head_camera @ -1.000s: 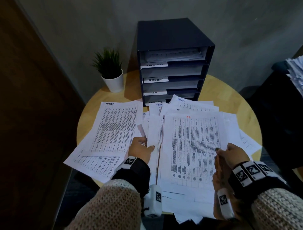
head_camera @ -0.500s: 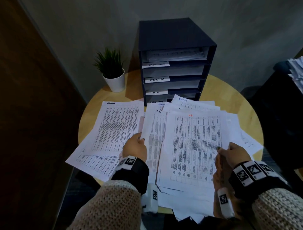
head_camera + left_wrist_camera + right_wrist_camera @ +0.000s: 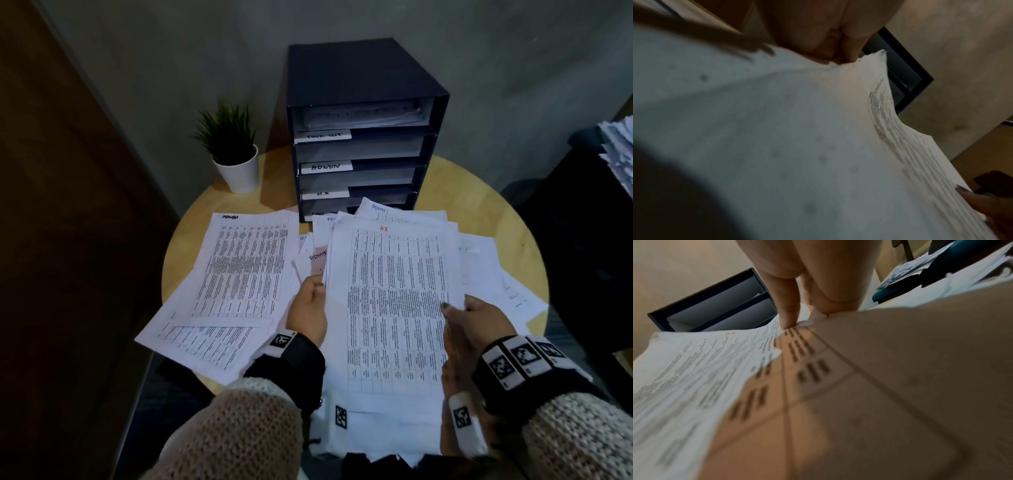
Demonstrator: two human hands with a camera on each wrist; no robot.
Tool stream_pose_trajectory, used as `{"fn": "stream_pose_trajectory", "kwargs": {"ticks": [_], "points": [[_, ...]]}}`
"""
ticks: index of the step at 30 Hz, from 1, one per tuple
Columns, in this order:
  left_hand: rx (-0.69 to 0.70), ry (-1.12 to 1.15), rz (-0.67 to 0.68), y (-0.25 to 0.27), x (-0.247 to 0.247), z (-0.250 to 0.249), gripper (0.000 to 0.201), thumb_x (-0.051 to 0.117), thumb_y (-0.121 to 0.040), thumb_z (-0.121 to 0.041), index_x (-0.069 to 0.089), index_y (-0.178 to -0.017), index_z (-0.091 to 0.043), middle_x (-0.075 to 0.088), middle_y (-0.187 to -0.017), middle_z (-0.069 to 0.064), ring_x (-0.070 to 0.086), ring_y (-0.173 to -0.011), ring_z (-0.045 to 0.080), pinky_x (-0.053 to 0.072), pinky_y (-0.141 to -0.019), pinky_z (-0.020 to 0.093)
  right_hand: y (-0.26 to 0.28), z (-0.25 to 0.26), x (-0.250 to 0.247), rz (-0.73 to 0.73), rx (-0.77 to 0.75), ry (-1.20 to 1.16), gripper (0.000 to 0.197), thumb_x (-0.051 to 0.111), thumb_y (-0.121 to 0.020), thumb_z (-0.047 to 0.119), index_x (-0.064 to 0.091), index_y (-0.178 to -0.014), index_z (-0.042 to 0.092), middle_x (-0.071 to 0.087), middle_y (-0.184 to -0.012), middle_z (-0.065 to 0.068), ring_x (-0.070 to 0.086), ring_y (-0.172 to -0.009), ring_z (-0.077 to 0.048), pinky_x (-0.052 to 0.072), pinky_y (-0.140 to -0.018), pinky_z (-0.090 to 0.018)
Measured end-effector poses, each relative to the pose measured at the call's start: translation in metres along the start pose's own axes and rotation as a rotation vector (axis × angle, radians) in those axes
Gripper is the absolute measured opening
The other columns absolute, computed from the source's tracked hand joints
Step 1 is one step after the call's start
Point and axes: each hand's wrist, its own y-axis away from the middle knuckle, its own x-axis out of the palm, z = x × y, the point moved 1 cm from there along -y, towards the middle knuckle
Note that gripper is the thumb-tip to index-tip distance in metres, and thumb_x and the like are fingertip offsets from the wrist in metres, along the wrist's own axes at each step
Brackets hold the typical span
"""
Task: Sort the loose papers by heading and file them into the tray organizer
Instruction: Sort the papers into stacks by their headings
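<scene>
A stack of printed sheets topped by one headed HR (image 3: pixel 390 308) is lifted over the round table (image 3: pixel 486 205). My left hand (image 3: pixel 308 305) grips the stack's left edge, fingers tucked under the paper (image 3: pixel 818 129). My right hand (image 3: pixel 476 318) pinches the right edge, thumb on top of the HR sheet (image 3: pixel 694 369). Sheets headed ADMIN (image 3: pixel 239 270) lie spread at the left. The dark tray organizer (image 3: pixel 363 137) stands at the back with shelves labelled ADMIN and H.R; its top shelf holds papers.
A small potted plant (image 3: pixel 233 150) stands left of the organizer. More loose sheets (image 3: pixel 507 281) fan out to the right under the stack. A dark chair with a paper pile (image 3: pixel 616 150) is at the far right. A wall is close behind.
The HR-topped stack has been drawn together and lifted slightly; my left hand moved up along its left edge. An ADMIN sheet underneath is now exposed.
</scene>
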Motion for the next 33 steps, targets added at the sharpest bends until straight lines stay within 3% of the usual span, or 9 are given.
{"fn": "stream_pose_trajectory", "kwargs": {"ticks": [5,8,12,15,18,21,25,31,33], "points": [[-0.054,-0.048,0.113,0.006,0.008,0.001,0.023,0.049,-0.097,-0.015,0.047,-0.117,-0.026,0.057,-0.116,-0.008,0.053,-0.109,0.013,0.036,-0.093,0.022,-0.007,-0.007,0.001,-0.015,0.064,-0.080,0.018,0.062,-0.089,0.017,0.065,-0.100,0.003,0.065,-0.087,-0.014,0.061,-0.085,-0.028,0.048,-0.089,-0.042],[-0.065,-0.010,0.114,0.006,0.010,0.001,0.034,0.046,-0.096,-0.005,0.049,-0.106,-0.037,0.057,-0.125,-0.006,0.051,-0.115,0.014,0.037,-0.098,0.028,-0.010,-0.010,0.001,-0.071,0.089,-0.155,0.024,0.065,-0.086,0.015,0.063,-0.104,0.001,0.065,-0.084,-0.014,0.060,-0.078,-0.027,0.048,-0.080,-0.039],[-0.004,0.119,0.087,0.007,0.010,-0.007,0.036,0.049,-0.093,0.001,0.052,-0.101,-0.034,0.063,-0.114,-0.009,0.055,-0.115,0.014,0.041,-0.100,0.031,-0.005,-0.003,-0.003,-0.143,0.003,-0.183,0.049,0.064,-0.086,0.030,0.048,-0.131,0.017,0.056,-0.118,-0.001,0.056,-0.109,-0.025,0.043,-0.095,-0.039],[-0.009,0.183,0.112,0.007,0.009,-0.008,0.030,0.051,-0.093,-0.001,0.053,-0.099,-0.030,0.065,-0.107,-0.011,0.060,-0.107,0.016,0.046,-0.095,0.032,-0.005,-0.002,-0.004,-0.073,-0.075,-0.143,0.022,0.064,-0.086,0.030,0.059,-0.098,0.011,0.062,-0.096,-0.005,0.059,-0.097,-0.026,0.042,-0.084,-0.036],[-0.021,0.093,0.100,0.004,0.010,-0.005,0.022,0.055,-0.093,-0.009,0.052,-0.091,-0.031,0.065,-0.099,-0.011,0.062,-0.096,0.014,0.046,-0.086,0.026,-0.006,-0.005,-0.006,-0.104,-0.048,-0.077,0.038,0.065,-0.086,0.023,0.039,-0.066,0.005,0.042,-0.062,-0.021,0.042,-0.059,-0.020,0.032,-0.061,-0.032],[-0.054,-0.206,-0.154,-0.003,0.000,0.006,0.015,0.065,-0.086,-0.019,0.054,-0.085,-0.029,0.055,-0.097,-0.005,0.059,-0.096,0.020,0.045,-0.083,0.025,-0.010,-0.005,-0.011,-0.180,0.004,0.050,0.035,0.057,-0.091,0.017,0.035,-0.065,0.008,0.040,-0.063,-0.013,0.042,-0.061,-0.023,0.026,-0.055,-0.032],[-0.346,-0.306,-0.184,-0.008,-0.010,0.022,0.051,0.072,-0.079,-0.026,0.048,-0.124,-0.021,0.046,-0.132,0.008,0.049,-0.120,0.026,0.040,-0.103,0.035,-0.018,-0.014,-0.015,-0.205,0.079,0.148,0.032,0.056,-0.092,0.018,0.036,-0.071,0.005,0.044,-0.073,-0.018,0.044,-0.070,-0.026,0.021,-0.056,-0.034],[-0.193,-0.193,-0.130,-0.004,-0.006,0.016,0.074,0.062,-0.088,-0.009,0.023,-0.148,-0.029,0.056,-0.131,-0.002,0.056,-0.116,0.017,0.041,-0.103,0.029,-0.021,-0.018,-0.012,-0.197,0.076,0.205,0.037,0.056,-0.092,0.019,0.033,-0.066,0.007,0.043,-0.069,-0.017,0.043,-0.070,-0.025,0.025,-0.061,-0.032],[-0.120,-0.289,-0.065,-0.002,-0.004,0.014,0.055,0.057,-0.091,-0.008,0.042,-0.141,-0.026,0.058,-0.126,-0.006,0.057,-0.111,0.015,0.040,-0.099,0.023,-0.023,-0.019,-0.012,-0.180,0.084,0.198,0.037,0.056,-0.092,0.019,0.033,-0.066,0.007,0.044,-0.070,-0.017,0.043,-0.067,-0.025,0.026,-0.060,-0.033]]}}
